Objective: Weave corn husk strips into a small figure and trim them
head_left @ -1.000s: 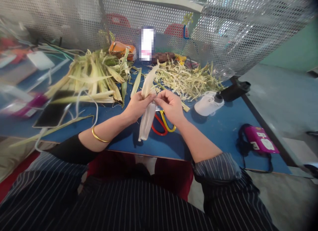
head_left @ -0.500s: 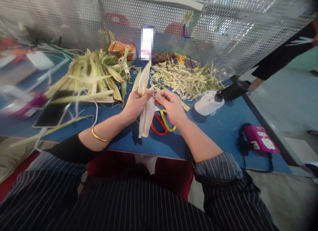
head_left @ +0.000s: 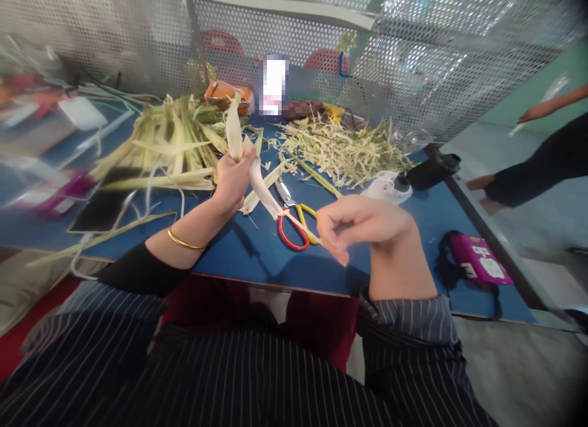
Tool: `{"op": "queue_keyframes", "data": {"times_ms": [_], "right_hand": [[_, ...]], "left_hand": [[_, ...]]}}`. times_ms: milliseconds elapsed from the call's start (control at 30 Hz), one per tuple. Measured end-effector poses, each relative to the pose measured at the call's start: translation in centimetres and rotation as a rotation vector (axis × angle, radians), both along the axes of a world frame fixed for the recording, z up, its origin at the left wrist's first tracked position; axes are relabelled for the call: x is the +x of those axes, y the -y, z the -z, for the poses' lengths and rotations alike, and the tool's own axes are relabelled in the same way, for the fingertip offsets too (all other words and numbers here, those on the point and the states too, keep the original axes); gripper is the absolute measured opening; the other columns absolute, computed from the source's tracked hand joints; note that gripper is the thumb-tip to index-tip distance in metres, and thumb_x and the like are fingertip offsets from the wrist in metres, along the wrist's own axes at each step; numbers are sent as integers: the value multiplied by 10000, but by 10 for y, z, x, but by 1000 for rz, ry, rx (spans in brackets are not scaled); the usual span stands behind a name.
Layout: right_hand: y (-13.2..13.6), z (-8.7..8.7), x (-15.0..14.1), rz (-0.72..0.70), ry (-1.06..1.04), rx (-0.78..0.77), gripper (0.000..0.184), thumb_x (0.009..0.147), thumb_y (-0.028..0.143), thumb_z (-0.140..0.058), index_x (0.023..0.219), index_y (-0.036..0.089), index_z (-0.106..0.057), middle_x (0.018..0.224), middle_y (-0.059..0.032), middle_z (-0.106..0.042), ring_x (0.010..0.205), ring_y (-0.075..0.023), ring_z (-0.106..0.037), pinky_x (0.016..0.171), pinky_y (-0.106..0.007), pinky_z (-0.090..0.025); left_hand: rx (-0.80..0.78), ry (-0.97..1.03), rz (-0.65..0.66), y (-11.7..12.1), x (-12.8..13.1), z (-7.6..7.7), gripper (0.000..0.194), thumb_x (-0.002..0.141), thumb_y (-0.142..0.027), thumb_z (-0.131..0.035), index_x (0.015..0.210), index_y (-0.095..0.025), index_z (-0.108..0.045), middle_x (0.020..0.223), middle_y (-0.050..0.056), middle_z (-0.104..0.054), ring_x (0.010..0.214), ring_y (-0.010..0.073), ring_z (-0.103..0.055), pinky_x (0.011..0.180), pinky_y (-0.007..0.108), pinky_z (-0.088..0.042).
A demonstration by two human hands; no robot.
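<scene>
My left hand [head_left: 231, 181] is closed round a pale corn husk [head_left: 264, 191], whose upper end stands above the fist while its lower part slants down to the right. A thin husk strip [head_left: 303, 226] runs taut from that lower end to my right hand [head_left: 367, 222]. The right fingers are pinched together on the strip's far end, partly hidden by the bent hand. Beneath the strip lie scissors [head_left: 294, 246] with one red and one yellow handle, blades pointing away. Another husk piece [head_left: 250, 201] rests on the table behind the held one.
Whole husks [head_left: 174, 136] are heaped at left, shredded husk [head_left: 344, 148] at right. A phone [head_left: 273, 87] stands at the back. Beyond my right hand are a white thread cone [head_left: 383, 187] and a black cylinder [head_left: 434, 171]. A purple box [head_left: 482, 258] with cable sits right; another person stands farther off.
My right hand has swung right and toward me, drawing a thin strip along the husk. My left hand has shifted slightly left with the husk, now tilted. The scissors' blades have come into view.
</scene>
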State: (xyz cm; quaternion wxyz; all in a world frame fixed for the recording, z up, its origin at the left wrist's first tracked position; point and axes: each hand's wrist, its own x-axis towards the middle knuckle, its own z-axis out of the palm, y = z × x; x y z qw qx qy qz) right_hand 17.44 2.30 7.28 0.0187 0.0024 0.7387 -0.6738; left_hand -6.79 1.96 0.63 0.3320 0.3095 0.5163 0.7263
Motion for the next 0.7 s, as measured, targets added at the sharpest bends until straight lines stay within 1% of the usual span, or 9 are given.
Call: {"op": "queue_keyframes", "data": {"times_ms": [200, 267, 367, 433, 500, 533, 567, 633, 700], "right_hand": [[-3, 7, 13, -251, -225, -67, 77, 879, 223, -589, 843, 156, -573, 656, -25, -652, 606, -101, -671, 600, -182, -534], [-3, 4, 14, -322, -184, -45, 89, 887, 250, -572, 843, 175, -593, 653, -17, -666, 608, -101, -674, 613, -188, -540], [2, -3, 17, -392, -75, -1, 295, 907, 410, -520, 726, 204, -630, 623, -15, -673, 621, -107, -677, 623, -214, -531], [3, -5, 16, -153, -99, 46, 432, 849, 571, -529, 621, 212, -603, 548, -8, -625, 553, -103, -641, 573, -228, -509], [-3, 1, 11, 502, -221, 181, 483, 768, 688, -542, 638, 224, -574, 553, 1, -581, 510, -104, -583, 536, -250, -493], [-9, 7, 8, 884, -269, 301, 458, 809, 670, -501, 727, 228, -589, 648, -16, -607, 574, -118, -597, 581, -280, -505], [-17, 13, 4, 1179, -297, 435, 392, 863, 598, -474, 832, 227, -597, 776, -44, -635, 668, -139, -621, 641, -312, -511], [-34, 27, -4, 1447, -185, 736, 293, 876, 440, -533, 1042, 202, -578, 1065, -124, -624, 869, -197, -639, 734, -359, -493], [-45, 39, -10, 1546, -8, 980, 388, 809, 327, -642, 1143, 149, -559, 1209, -209, -564, 994, -267, -611, 782, -386, -460]], "left_hand": [[-25, -17, -6, -2, -4, 1, 253, 746, -282, -702, 601, -160, -536, 485, -49, -414, 409, 46, -359, 394, 177, -320], [-34, -14, -36, -5, -7, 3, 255, 733, -297, -713, 609, -165, -533, 503, -44, -434, 423, 52, -386, 406, 182, -335], [-40, -1, -97, -10, -14, 7, 259, 730, -316, -714, 625, -172, -526, 531, -38, -457, 453, 62, -420, 419, 188, -336], [-47, 10, -110, -12, -17, 8, 250, 723, -315, -721, 642, -169, -536, 555, -34, -475, 477, 66, -441, 445, 192, -354], [-64, 19, -76, -11, -16, 8, 254, 706, -331, -735, 666, -166, -547, 567, -32, -491, 487, 73, -457, 467, 202, -374], [-67, 16, -43, -9, -14, 7, 262, 701, -344, -739, 672, -165, -550, 565, -34, -491, 485, 75, -457, 471, 205, -377], [-65, 8, -10, -7, -11, 6, 273, 698, -357, -741, 672, -165, -549, 558, -37, -484, 481, 74, -449, 467, 205, -371], [-50, -10, 34, -2, -6, 3, 282, 697, -361, -744, 665, -162, -548, 558, -36, -487, 488, 72, -441, 469, 201, -365], [-46, -25, 50, 2, -1, 1, 280, 702, -355, -742, 655, -161, -546, 553, -35, -483, 493, 70, -430, 468, 197, -358]]}}
